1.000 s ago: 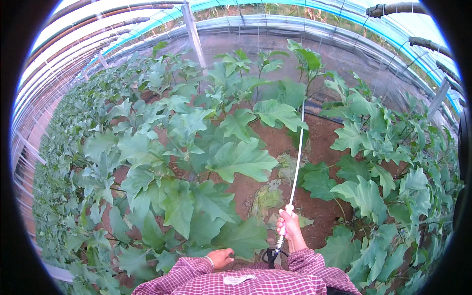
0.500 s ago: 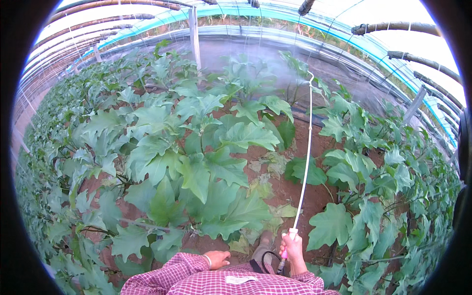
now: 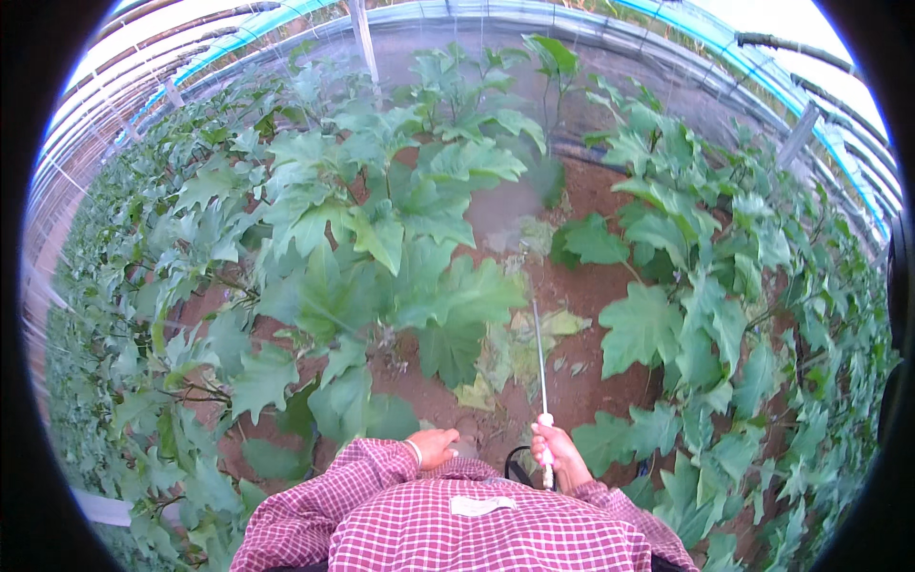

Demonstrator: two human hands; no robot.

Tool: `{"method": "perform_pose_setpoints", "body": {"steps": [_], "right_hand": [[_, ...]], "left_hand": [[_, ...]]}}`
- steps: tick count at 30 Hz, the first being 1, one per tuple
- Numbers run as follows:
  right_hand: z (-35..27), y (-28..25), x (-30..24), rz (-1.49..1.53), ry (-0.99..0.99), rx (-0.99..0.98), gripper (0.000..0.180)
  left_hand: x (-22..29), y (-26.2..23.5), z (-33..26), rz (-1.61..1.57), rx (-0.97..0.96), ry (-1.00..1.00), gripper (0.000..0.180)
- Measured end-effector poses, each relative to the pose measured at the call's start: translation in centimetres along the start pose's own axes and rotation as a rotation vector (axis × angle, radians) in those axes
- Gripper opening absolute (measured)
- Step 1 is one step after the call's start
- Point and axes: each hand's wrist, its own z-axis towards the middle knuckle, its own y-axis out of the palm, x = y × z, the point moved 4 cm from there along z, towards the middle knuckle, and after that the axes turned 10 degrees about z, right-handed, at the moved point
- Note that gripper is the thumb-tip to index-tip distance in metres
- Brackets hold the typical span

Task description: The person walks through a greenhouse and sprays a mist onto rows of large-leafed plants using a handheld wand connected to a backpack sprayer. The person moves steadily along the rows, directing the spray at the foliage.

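My right hand (image 3: 560, 452) is wrapped round the pale pink handle (image 3: 546, 440) of a spray wand. The wand's thin white tube (image 3: 540, 355) points forward and down between the plants, and a faint mist (image 3: 507, 208) hangs around its far end. The nozzle itself is blurred in that mist. A black hose (image 3: 515, 465) loops beside the handle. My left hand (image 3: 436, 448) is in front of my waist, its fingers curled; whatever they may hold is hidden. Nearest to it are broad green lobed leaves (image 3: 357, 405) of the leafy crop.
Dense leafy plants (image 3: 238, 267) stand left, with more plants (image 3: 686, 329) right. Reddish soil (image 3: 581, 372) and yellowed leaves (image 3: 477, 391) show between them. A post (image 3: 363, 48) and dark sheeting (image 3: 648, 71) stand at the back, beneath curved roof poles (image 3: 796, 48).
The wand has swung down and nearer from the far plants to the gap between the rows, and the mist moved with it. My left hand has shifted slightly right and up. The view tilts lower.
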Motion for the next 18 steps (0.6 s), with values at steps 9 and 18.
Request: {"method": "perform_pose_setpoints", "body": {"steps": [9, 18], "right_hand": [[1.7, -2.7, 4.1, 0.152, -0.007, -0.105, 0.017], [-11.0, -1.2, 9.1, 0.015, -0.383, -0.022, 0.015]], "left_hand": [[5.8, 11.7, -9.0, 0.080, -0.248, -0.043, 0.039], [6.5, 17.1, -17.4, 0.058, -0.180, -0.102, 0.039]]}}
